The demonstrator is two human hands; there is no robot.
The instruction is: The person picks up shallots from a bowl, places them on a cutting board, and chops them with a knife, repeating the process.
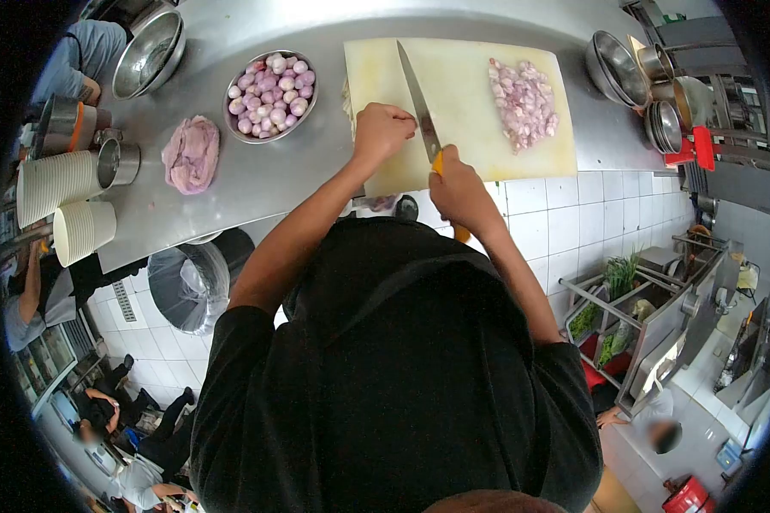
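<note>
My right hand is wrapped round the yellow handle of a kitchen knife, whose long blade points away over the white cutting board. My left hand is closed, fingers curled, just left of the blade near its heel. Whatever it may hold is hidden behind the fingers. A pile of chopped shallots lies on the right part of the board. Left of the board, a steel bowl holds several whole peeled shallots.
A crumpled pinkish cloth or bag lies on the steel table. Stacked white tubs stand at its left edge, steel bowls behind. More bowls sit at right. A lined bin stands below; other people are around.
</note>
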